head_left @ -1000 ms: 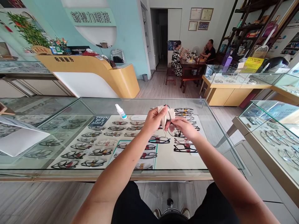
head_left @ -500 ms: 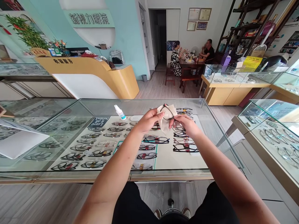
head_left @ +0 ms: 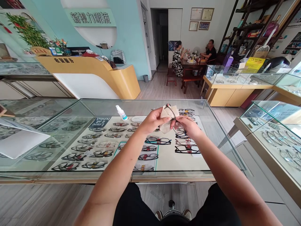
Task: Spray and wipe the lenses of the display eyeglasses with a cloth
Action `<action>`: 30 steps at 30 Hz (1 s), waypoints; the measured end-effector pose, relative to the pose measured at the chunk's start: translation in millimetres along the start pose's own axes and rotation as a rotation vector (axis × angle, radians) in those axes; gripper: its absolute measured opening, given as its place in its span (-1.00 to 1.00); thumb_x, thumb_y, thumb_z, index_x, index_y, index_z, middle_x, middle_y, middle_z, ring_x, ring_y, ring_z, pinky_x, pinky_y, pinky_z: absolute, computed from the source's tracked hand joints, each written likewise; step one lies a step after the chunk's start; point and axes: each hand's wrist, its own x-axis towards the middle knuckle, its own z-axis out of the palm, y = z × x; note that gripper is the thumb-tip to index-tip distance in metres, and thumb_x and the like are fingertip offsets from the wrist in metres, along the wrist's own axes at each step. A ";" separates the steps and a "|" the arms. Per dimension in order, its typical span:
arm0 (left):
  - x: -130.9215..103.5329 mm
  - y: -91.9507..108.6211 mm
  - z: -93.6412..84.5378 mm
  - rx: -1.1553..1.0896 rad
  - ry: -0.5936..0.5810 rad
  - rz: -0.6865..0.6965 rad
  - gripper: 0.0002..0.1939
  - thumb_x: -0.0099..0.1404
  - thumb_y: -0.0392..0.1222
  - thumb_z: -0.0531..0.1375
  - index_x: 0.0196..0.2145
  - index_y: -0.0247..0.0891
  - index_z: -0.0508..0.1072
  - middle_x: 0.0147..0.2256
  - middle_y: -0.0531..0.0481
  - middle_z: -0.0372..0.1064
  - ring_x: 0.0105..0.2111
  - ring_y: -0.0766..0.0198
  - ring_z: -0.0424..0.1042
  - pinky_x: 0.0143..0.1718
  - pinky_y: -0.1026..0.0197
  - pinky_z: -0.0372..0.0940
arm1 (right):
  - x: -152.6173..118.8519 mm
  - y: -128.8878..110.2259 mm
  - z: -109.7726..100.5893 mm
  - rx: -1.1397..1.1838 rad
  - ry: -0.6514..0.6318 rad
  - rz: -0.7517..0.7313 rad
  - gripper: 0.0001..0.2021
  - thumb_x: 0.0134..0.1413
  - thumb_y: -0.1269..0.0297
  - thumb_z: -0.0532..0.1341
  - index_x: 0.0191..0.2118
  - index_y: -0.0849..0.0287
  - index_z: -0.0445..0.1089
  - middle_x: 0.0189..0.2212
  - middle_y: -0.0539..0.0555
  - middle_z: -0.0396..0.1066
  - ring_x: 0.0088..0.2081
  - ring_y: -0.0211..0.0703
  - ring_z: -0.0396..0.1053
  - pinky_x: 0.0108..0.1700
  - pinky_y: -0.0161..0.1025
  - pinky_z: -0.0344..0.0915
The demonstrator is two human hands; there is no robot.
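Above the glass display case (head_left: 178, 175), my two hands hold a dark-framed pair of eyeglasses (head_left: 176, 110) between them. My left hand (head_left: 153, 121) is closed on a pale cleaning cloth (head_left: 166, 127), which is folded round one lens, its thumb pressing from the near side. My right hand (head_left: 189, 125) pinches the frame on the other side, close to the left fingertips. Part of the frame is hidden by fingers and cloth. A white spray bottle (head_left: 121, 113) stands on the glass to the left of my hands.
Several rows of eyeglasses (head_left: 94, 153) lie inside the case beneath the glass. A white laptop-like panel (head_left: 21, 138) juts in at the left. Another glass case (head_left: 277, 141) stands at the right. Two people sit at a table (head_left: 192, 62) farther back.
My left thumb has slid right across the cloth, closer to my right fingers. The cloth now wraps more of the lens, and the glasses have turned slightly.
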 end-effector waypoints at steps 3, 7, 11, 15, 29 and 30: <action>0.8 -0.9 3.4 -0.017 0.023 0.000 -0.52 0.27 0.13 0.57 -0.13 -0.23 0.53 -0.39 -0.05 0.61 -0.41 0.10 0.61 -0.28 0.10 0.47 | 0.9 3.0 -0.4 0.009 0.011 0.013 -0.66 0.33 -0.04 0.31 -0.40 0.03 0.63 -0.33 0.12 0.60 -0.22 0.01 0.37 -0.04 -0.06 0.33; 0.5 -2.4 5.5 -0.029 0.048 0.004 -0.53 0.27 0.10 0.57 -0.13 -0.23 0.51 -0.42 -0.01 0.60 -0.46 0.16 0.57 -0.31 0.13 0.46 | 1.4 6.0 0.0 0.028 0.028 0.025 -0.67 0.29 -0.08 0.36 -0.36 0.04 0.61 -0.33 0.11 0.60 -0.23 0.00 0.36 -0.04 -0.07 0.33; 0.7 -5.3 5.8 -0.010 0.074 0.006 -0.53 0.27 0.10 0.58 -0.16 -0.23 0.50 -0.48 0.02 0.56 -0.52 0.22 0.52 -0.39 0.17 0.42 | 0.7 6.4 1.6 -0.018 -0.059 -0.012 -0.63 0.42 -0.06 0.28 -0.31 0.06 0.65 -0.24 0.12 0.63 -0.24 -0.04 0.35 -0.03 -0.08 0.33; 2.2 -10.9 8.3 -0.008 0.141 0.006 -0.52 0.28 0.14 0.57 -0.16 -0.22 0.50 -0.50 0.05 0.54 -0.59 0.25 0.48 -0.51 0.20 0.36 | 0.1 6.8 4.1 -0.042 -0.073 -0.016 -0.60 0.44 -0.07 0.25 -0.29 0.07 0.66 -0.22 0.12 0.62 -0.24 -0.04 0.35 -0.04 -0.10 0.35; 2.4 -15.7 2.4 -0.022 0.294 -0.008 -0.39 0.34 0.42 0.43 -0.30 -0.28 0.61 -0.54 -0.03 0.54 -0.57 0.13 0.53 -0.43 0.11 0.43 | -1.1 -0.3 7.5 -0.034 -0.082 -0.022 -0.57 0.44 -0.06 0.25 -0.34 0.08 0.68 -0.28 0.13 0.62 -0.17 0.01 0.39 -0.01 -0.10 0.31; 2.7 -16.0 -0.4 -0.044 0.295 -0.013 -0.40 0.31 0.39 0.46 -0.29 -0.29 0.62 -0.51 -0.05 0.56 -0.53 0.12 0.55 -0.41 0.11 0.44 | -0.9 -0.9 6.7 -0.031 -0.067 -0.023 -0.58 0.43 -0.06 0.25 -0.36 0.07 0.67 -0.30 0.13 0.61 -0.18 0.02 0.39 -0.02 -0.09 0.31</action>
